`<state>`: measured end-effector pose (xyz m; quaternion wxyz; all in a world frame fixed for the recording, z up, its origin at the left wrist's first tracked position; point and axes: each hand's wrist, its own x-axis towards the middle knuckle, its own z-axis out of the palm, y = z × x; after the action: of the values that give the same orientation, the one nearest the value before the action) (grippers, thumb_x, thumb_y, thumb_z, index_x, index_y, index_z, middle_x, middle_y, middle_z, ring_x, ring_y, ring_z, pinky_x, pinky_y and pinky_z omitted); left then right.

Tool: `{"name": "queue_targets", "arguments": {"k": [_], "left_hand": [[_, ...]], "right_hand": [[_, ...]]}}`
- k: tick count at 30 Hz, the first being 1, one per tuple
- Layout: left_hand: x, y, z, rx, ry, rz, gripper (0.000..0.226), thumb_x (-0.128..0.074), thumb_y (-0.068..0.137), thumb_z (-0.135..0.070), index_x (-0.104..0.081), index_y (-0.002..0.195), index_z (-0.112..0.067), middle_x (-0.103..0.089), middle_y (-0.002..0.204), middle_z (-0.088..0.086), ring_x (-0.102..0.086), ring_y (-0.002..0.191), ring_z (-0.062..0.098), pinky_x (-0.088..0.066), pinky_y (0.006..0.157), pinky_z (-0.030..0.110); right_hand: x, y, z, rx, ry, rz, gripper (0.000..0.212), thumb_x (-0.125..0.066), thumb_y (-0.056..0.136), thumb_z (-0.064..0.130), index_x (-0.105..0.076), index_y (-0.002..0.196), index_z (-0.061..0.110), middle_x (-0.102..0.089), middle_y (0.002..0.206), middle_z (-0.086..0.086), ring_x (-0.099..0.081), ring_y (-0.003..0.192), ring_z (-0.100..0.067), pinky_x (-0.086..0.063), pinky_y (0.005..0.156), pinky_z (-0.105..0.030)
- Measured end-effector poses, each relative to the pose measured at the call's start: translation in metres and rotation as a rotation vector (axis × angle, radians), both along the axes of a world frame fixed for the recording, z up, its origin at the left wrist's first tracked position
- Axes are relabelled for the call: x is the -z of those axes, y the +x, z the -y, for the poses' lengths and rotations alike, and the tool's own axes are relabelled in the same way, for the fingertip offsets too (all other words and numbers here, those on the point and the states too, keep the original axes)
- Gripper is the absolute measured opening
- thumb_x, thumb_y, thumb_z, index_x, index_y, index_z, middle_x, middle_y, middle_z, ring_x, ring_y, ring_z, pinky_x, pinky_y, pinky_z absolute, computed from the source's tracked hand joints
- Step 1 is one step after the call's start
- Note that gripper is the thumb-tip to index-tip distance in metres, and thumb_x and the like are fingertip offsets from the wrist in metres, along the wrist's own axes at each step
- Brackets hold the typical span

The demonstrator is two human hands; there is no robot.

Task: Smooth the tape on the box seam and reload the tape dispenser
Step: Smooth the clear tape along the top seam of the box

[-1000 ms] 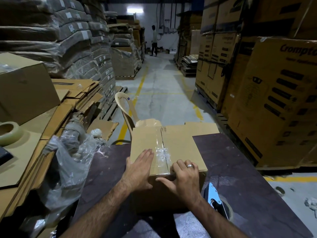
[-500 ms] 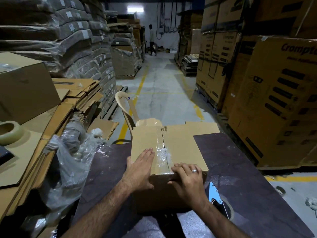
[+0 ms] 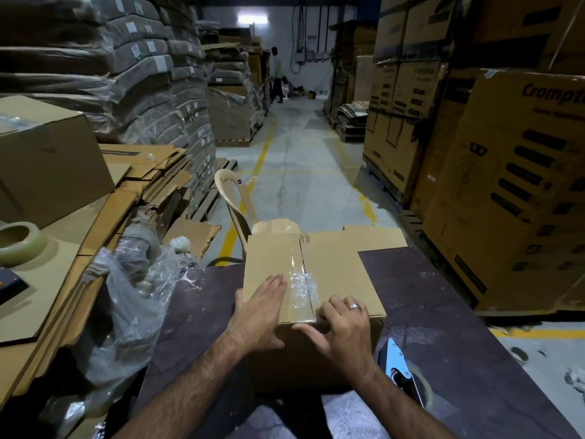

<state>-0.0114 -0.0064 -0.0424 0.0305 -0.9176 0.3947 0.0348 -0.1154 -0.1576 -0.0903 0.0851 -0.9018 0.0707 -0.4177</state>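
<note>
cardboard box (image 3: 342, 267) stood on table (image 3: 443, 312) | left hand (image 3: 259, 307) grip flat, fingers straight, left of tape (image 3: 297, 280) on seam | right hand (image 3: 343, 327) grip curled, empty, pressed tape at near edge | tape dispenser (image 3: 394, 359) lay near right

the tape dispenser (image 3: 394, 354) shows only a blue plate and a sliver of roll, the rest lying behind the forearm of the right hand (image 3: 343, 324), whose fingertips are tucked under curled knuckles at the near edge of the box (image 3: 342, 274), so where they meet the clear tape (image 3: 299, 286) is out of sight. at the left edge a roll of tape (image 3: 19, 245) and a dark object (image 3: 8, 285) are cut off, the latter past telling. lettering on the big carton (image 3: 522, 185) runs off the right edge, and the person (image 3: 276, 74) down the aisle is too small to make out.
</note>
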Motion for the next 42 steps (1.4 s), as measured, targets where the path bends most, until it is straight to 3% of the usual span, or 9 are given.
{"name": "queue_targets", "arguments": {"k": [4,8,12,19,28,31,36,40,42], "left_hand": [[0.001,0.0,0.0,-0.003,0.0,-0.009,0.122,-0.078,0.069,-0.052,0.004,0.153,-0.016,0.01,0.163,-0.001,0.006,0.149,0.015,-0.016,0.115,0.061],[0.001,0.001,0.0,-0.004,0.01,-0.007,0.123,-0.077,0.069,-0.053,0.005,0.153,-0.016,0.011,0.162,-0.001,0.007,0.149,0.016,-0.016,0.114,0.062],[0.001,0.001,0.001,-0.009,0.005,-0.016,0.122,-0.078,0.07,-0.052,0.005,0.153,-0.016,0.011,0.162,-0.002,0.006,0.149,0.016,-0.017,0.114,0.064],[0.001,0.001,0.001,-0.006,0.015,-0.017,0.118,-0.075,0.073,-0.048,0.006,0.153,-0.016,0.012,0.162,-0.002,0.007,0.149,0.015,-0.017,0.113,0.065],[0.001,0.0,0.0,0.01,0.0,0.0,0.122,-0.077,0.07,-0.051,0.005,0.153,-0.016,0.01,0.162,-0.002,0.007,0.149,0.014,-0.018,0.113,0.063],[0.001,0.0,0.0,0.005,0.003,-0.006,0.122,-0.078,0.07,-0.05,0.005,0.153,-0.016,0.011,0.162,-0.002,0.007,0.149,0.014,-0.018,0.113,0.063],[0.0,0.0,0.0,0.004,0.009,-0.009,0.122,-0.078,0.07,-0.049,0.005,0.153,-0.015,0.011,0.162,-0.002,0.007,0.149,0.015,-0.017,0.114,0.063],[0.001,0.0,0.0,0.003,0.005,-0.004,0.123,-0.078,0.07,-0.05,0.006,0.153,-0.015,0.012,0.162,-0.002,0.007,0.149,0.014,-0.017,0.114,0.062],[0.002,0.002,-0.001,0.001,0.005,-0.007,0.123,-0.078,0.07,-0.051,0.006,0.153,-0.015,0.011,0.162,-0.002,0.007,0.149,0.014,-0.017,0.114,0.062]], "right_hand": [[0.002,-0.009,0.021,-0.194,0.081,-0.035,0.018,-0.066,0.085,0.038,-0.069,0.085,0.021,-0.067,0.087,0.009,-0.058,0.076,-0.015,-0.045,0.072,-0.032],[0.004,-0.014,0.033,-0.282,0.112,-0.042,0.016,-0.063,0.086,0.026,-0.073,0.098,0.022,-0.071,0.101,0.009,-0.064,0.091,-0.012,-0.044,0.082,-0.03],[0.004,-0.012,0.017,-0.147,0.108,-0.044,0.018,-0.064,0.082,0.038,-0.07,0.084,0.022,-0.069,0.089,0.009,-0.061,0.079,-0.015,-0.039,0.08,-0.031],[0.007,-0.001,-0.009,0.078,0.044,-0.016,0.052,-0.064,0.073,0.068,-0.054,0.066,0.017,-0.052,0.069,0.003,-0.048,0.067,-0.017,-0.036,0.075,-0.034],[0.029,-0.001,-0.008,0.093,-0.095,-0.112,0.066,-0.073,0.058,0.067,-0.05,0.095,0.017,-0.063,0.093,-0.005,-0.049,0.086,-0.022,-0.034,0.087,-0.039],[0.023,-0.005,0.0,0.021,-0.088,-0.121,0.056,-0.078,0.06,0.058,-0.056,0.094,0.02,-0.064,0.096,-0.001,-0.05,0.089,-0.02,-0.034,0.086,-0.035],[0.021,-0.014,0.02,-0.202,0.017,-0.117,0.056,-0.084,0.059,0.018,-0.058,0.108,0.023,-0.066,0.111,0.004,-0.055,0.102,-0.013,-0.034,0.092,-0.028],[0.007,-0.012,0.021,-0.25,0.125,-0.069,0.021,-0.069,0.077,0.029,-0.069,0.097,0.021,-0.07,0.102,0.008,-0.061,0.095,-0.01,-0.04,0.085,-0.026],[-0.002,-0.012,0.024,-0.284,0.144,-0.061,0.018,-0.063,0.082,0.032,-0.073,0.092,0.021,-0.072,0.098,0.009,-0.065,0.09,-0.01,-0.044,0.081,-0.026]]}}
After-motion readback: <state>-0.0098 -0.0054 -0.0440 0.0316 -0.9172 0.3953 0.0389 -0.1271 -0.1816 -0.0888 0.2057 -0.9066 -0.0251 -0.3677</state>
